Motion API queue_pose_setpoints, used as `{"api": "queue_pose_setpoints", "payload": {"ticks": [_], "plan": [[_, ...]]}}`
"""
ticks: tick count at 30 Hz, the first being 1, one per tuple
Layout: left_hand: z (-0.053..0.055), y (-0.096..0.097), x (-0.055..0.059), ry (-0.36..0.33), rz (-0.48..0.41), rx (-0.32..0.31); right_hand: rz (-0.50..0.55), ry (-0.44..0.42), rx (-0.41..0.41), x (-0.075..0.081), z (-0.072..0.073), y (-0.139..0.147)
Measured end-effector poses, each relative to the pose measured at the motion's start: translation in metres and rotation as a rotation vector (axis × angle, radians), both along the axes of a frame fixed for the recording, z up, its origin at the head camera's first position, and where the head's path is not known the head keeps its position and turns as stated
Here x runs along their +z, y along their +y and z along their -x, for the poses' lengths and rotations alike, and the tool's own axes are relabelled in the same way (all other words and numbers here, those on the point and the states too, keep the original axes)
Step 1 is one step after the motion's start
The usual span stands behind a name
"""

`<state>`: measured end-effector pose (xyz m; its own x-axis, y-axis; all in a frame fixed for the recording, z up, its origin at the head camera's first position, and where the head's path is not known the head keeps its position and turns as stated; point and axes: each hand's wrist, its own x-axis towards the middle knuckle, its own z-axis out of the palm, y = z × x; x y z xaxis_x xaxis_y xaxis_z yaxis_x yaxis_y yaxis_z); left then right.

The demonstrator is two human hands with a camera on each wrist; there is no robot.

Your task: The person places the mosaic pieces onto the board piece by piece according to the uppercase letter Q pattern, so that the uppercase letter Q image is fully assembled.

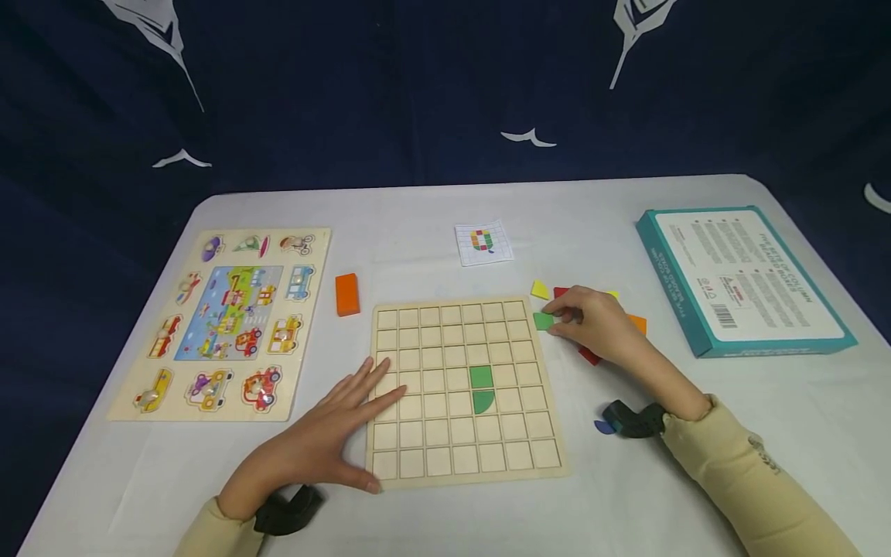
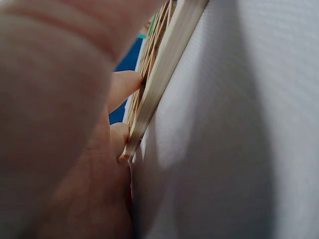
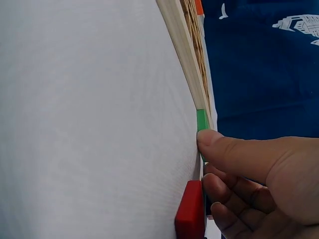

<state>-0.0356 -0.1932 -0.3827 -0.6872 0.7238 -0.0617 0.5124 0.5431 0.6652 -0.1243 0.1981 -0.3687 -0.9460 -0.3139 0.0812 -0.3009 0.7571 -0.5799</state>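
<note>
A wooden grid board lies flat in the middle of the table. On it sit a green square tile and, touching its lower side, a green quarter-round tile. My left hand rests on the board's left edge with its fingers spread. Beside the board's right edge, my right hand pinches another green tile between thumb and forefinger; the right wrist view shows the thumb on this green tile. Under and around that hand lie red tiles, partly hidden, and an orange tile.
A yellow tile lies near the board's upper right corner. Behind the board is a pattern card. An orange block and a vehicle peg puzzle are to the left. A teal box stands right, and a blue piece lies near the right wrist.
</note>
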Motion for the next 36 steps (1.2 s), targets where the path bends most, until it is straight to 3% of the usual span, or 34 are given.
{"api": "queue_pose_setpoints", "payload": {"ticks": [10,18,28,36], "plan": [[0.000,0.000,0.000,-0.004,0.005,-0.001,0.025,0.104,0.014,0.015,-0.003,-0.003],[0.001,0.001,0.000,0.011,0.008,0.006,0.150,0.129,0.066,0.032,-0.010,-0.037],[-0.004,0.002,-0.003,-0.050,0.018,0.018,0.212,-0.006,0.163,0.019,-0.022,-0.065],[-0.001,0.000,-0.003,-0.023,0.016,0.015,0.179,-0.078,0.211,0.006,-0.019,-0.073]]}}
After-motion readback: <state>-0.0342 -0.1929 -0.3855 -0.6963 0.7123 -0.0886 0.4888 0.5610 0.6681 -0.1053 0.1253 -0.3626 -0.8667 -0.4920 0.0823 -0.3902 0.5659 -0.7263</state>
